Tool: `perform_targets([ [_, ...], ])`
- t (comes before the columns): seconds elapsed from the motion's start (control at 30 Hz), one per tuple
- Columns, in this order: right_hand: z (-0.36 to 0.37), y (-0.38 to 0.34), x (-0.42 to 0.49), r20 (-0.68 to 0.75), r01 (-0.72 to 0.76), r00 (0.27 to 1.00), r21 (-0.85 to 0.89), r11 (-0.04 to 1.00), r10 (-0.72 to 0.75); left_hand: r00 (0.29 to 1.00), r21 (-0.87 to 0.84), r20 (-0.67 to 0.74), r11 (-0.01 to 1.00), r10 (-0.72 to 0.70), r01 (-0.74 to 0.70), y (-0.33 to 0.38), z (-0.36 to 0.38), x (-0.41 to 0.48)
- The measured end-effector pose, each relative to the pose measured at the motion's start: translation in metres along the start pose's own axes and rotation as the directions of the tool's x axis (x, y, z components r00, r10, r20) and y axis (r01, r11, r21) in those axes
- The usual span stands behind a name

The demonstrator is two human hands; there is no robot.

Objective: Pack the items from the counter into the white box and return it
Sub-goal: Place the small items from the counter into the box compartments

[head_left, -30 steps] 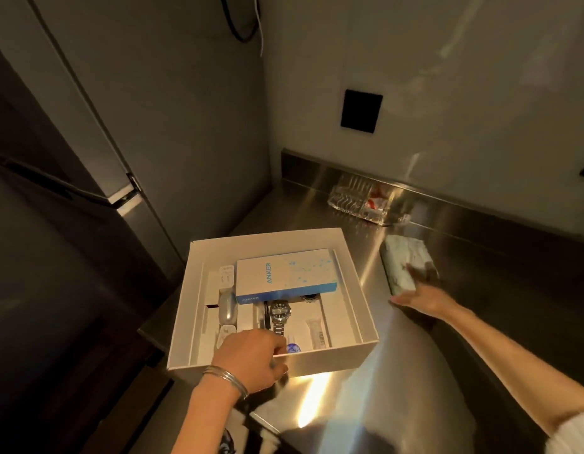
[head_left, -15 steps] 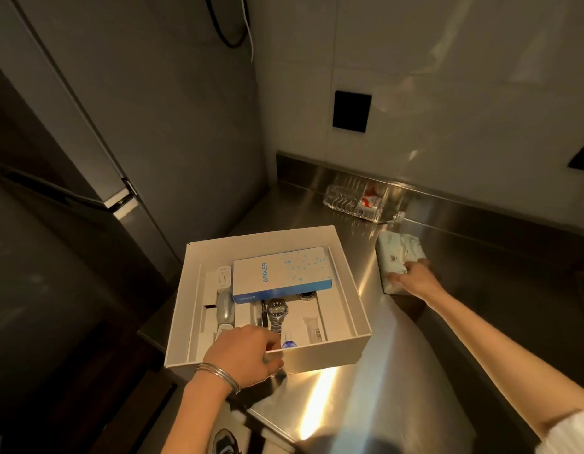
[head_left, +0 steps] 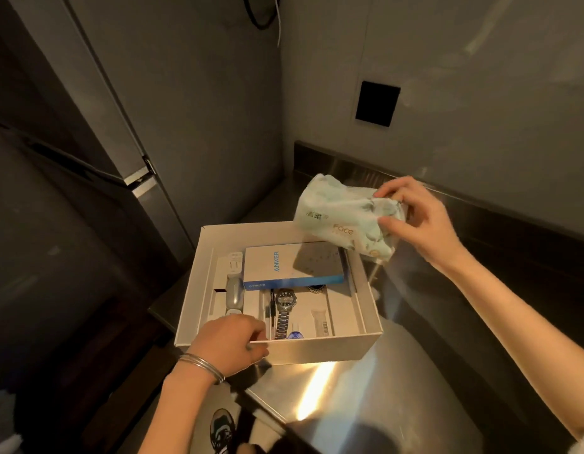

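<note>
A person's right hand (head_left: 418, 224) pinches one crumpled end of a soft, pale-green plastic tissue pack (head_left: 343, 221) between thumb and fingers. The pack is held in the air over the far right corner of the white box (head_left: 317, 352). Its long axis slants across the view, with the free end pointing left over the box. The left hand (head_left: 231, 342), with thin metal bangles (head_left: 202, 367) at the wrist, curls over the near wall of the open, square cardboard box on the brushed-steel tabletop (head_left: 398, 371). Inside lie a flat rectangular Anker carton (head_left: 290, 263) and a steel-link wristwatch (head_left: 284, 306).
</note>
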State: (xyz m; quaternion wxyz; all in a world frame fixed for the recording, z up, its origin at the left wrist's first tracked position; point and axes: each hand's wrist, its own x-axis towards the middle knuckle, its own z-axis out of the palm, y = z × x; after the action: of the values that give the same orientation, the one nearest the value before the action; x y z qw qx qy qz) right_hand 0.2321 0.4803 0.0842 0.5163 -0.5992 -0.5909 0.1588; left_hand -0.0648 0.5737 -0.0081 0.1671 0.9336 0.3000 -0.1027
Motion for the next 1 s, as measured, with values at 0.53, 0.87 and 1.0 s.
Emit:
perform_targets([
  [0.53,0.086,0.043,-0.013,0.8,0.384,0.522,-0.53,0.756,0.296,0.994,0.023,-0.056,0.996,-0.089,0.091,-0.022,0.01,-0.008],
  [0.87,0.081,0.037,0.0,0.753,0.2,0.511,-0.573,0.795,0.415,0.997,-0.581,-0.046,0.814,-0.055,0.018,-0.017,-0.02,0.006],
  [1.0,0.087,0.041,0.0,0.762,0.37,0.447,-0.634,0.679,0.468,0.996,-0.305,0.034,0.948,-0.078,0.085,-0.01,-0.018,0.04],
])
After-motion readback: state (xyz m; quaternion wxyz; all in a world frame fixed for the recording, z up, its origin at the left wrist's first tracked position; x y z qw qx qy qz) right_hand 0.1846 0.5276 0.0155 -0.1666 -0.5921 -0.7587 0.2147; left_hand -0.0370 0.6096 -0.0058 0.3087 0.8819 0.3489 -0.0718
